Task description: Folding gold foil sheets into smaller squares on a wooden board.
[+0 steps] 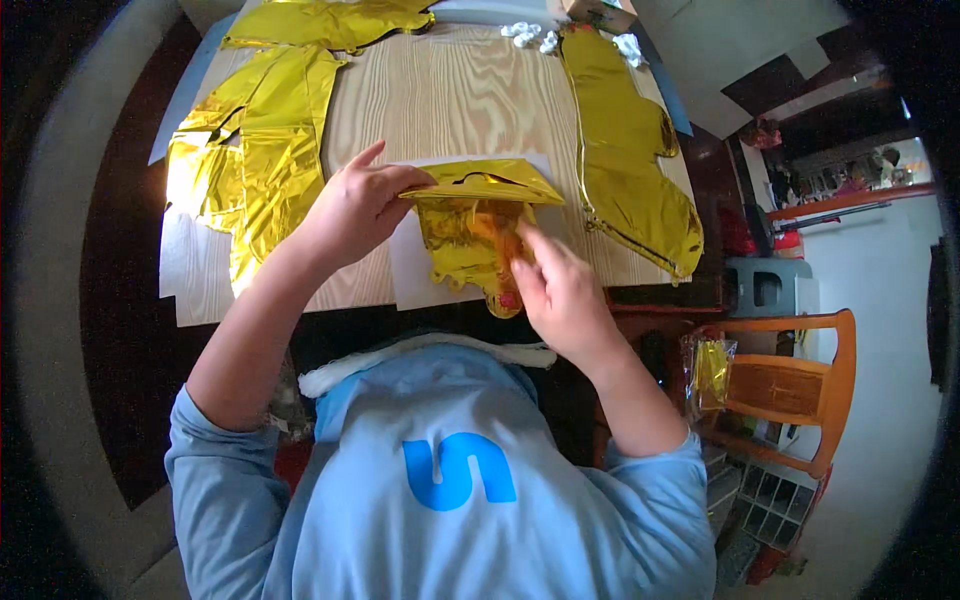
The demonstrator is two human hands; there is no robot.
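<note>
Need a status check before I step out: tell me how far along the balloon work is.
Nothing looks finished: no foil balloon is inflated. In hand: the left hand and right hand hold one gold foil balloon. Left: flat gold balloons at left, top and right on the table.

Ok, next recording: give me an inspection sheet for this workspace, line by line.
Surface: light wooden tabletop, with a white paper sheet at the near edge.
Job's things: folded, flat gold foil balloon, lifted over the sheet.
Clutter: flat gold foil balloons at left, top and right; small white crumpled bits at the far edge.
Hands: left hand pinches the folded balloon's upper edge; right hand grips its lower part.
Cables: nothing seen.
Surroundings: orange wooden chair at right with a clear packet of gold foil; grey plastic stool behind.
</note>
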